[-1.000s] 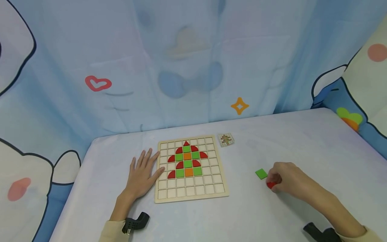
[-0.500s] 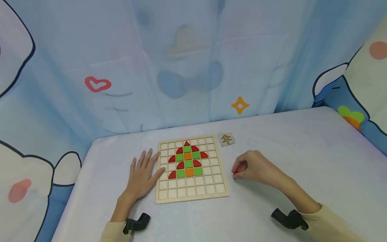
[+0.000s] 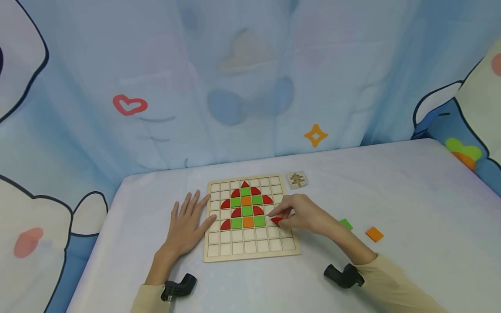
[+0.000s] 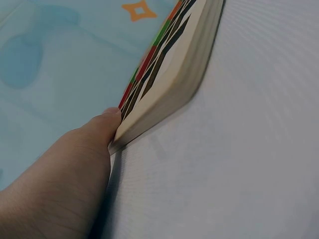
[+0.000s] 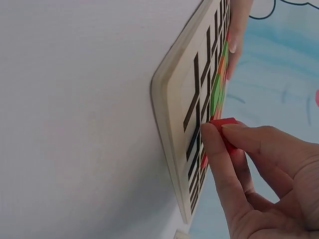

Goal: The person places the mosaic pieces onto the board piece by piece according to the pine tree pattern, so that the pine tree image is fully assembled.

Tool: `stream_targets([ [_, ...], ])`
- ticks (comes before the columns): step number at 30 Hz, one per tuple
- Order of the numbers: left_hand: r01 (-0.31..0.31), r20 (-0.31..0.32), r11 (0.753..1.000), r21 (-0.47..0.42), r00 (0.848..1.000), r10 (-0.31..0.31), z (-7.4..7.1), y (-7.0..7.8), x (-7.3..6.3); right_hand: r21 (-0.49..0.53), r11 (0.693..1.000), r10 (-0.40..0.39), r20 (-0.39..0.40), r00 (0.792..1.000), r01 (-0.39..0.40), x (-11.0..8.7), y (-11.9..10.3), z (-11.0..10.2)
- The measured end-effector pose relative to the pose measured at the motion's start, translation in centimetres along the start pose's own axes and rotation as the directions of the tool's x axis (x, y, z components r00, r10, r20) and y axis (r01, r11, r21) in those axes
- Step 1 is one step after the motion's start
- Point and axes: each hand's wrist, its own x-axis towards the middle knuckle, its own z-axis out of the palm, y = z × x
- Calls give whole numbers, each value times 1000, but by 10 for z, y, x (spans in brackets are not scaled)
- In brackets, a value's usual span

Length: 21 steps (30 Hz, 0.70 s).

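Observation:
A square wooden grid board (image 3: 250, 257) lies on the white-covered table, with red, green and orange tiles set in a tree-like pattern. My left hand (image 3: 185, 226) lies flat at its left side with fingers spread, the thumb on the board's edge. Over the right part of the grid, my right hand (image 3: 303, 213) pinches a red tile (image 3: 276, 220) between thumb and fingers, right of the row with green and orange squares. In the right wrist view the pinched red tile (image 5: 227, 130) shows close over the grid, its far side partly hidden by fingers.
A small pattern card (image 3: 297, 179) lies beyond the board's top right corner. Right of the board are a green tile (image 3: 346, 224), partly hidden by my right forearm, and an orange tile (image 3: 374, 234). A blue printed curtain (image 3: 250, 143) hangs behind the table.
My right hand has carried the red tile leftward from beside the loose green tile to over the board. The orange tile has come into view. My left hand stays in place.

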Motion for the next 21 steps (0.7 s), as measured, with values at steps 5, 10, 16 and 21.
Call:
stream_targets([
  [5,0,6,1000,-3,1000,0,-1,1,1,-4,1000,-12,-3,1000,12,4,-1,3],
  [10,0,1,1000,-1,1000,0,-1,1,1,0,1000,1,-49,999,-1,7,-1,6],
  [16,-1,-4,1000,-3,1000,1,-1,1,1,75,997,39,-50,998,-35,6,-1,11],
  [21,2,6,1000,-8,1000,-1,-3,4,2,143,988,68,-18,998,-65,4,-4,13],
])
